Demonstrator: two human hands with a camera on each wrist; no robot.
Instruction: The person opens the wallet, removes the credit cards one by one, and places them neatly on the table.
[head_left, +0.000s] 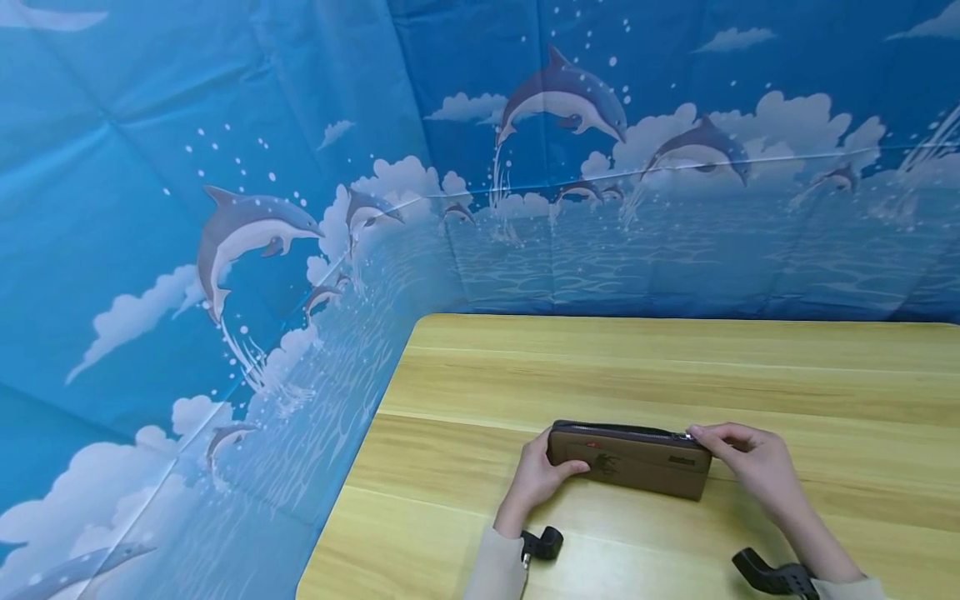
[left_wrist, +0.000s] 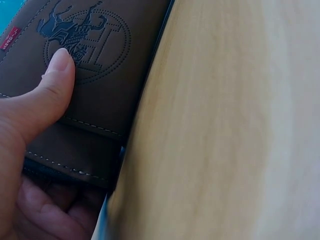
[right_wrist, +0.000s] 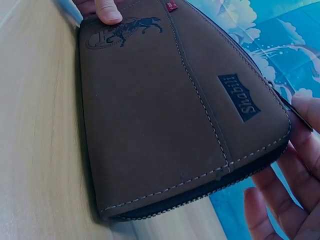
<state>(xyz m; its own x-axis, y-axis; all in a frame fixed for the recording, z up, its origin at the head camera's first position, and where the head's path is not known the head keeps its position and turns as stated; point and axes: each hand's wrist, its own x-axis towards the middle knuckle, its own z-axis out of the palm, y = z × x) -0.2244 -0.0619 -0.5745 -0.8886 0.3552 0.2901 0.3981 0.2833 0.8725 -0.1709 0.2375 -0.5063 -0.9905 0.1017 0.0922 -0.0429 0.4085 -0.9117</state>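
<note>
A brown zip-around wallet stands on its long edge on the table, its zipper running along the top. My left hand grips the wallet's left end, with the thumb over the stamped horse emblem and the other fingers behind. At the upper right corner, my right hand pinches the zipper pull between thumb and finger. Its other fingers are spread beside the wallet's end. The right wrist view shows a dark label and a small red tag on the front.
A light wood-grain table lies under the wallet. Behind it and along its left side hangs a blue sheet printed with dolphins, clouds and water. Each wrist carries a black camera mount.
</note>
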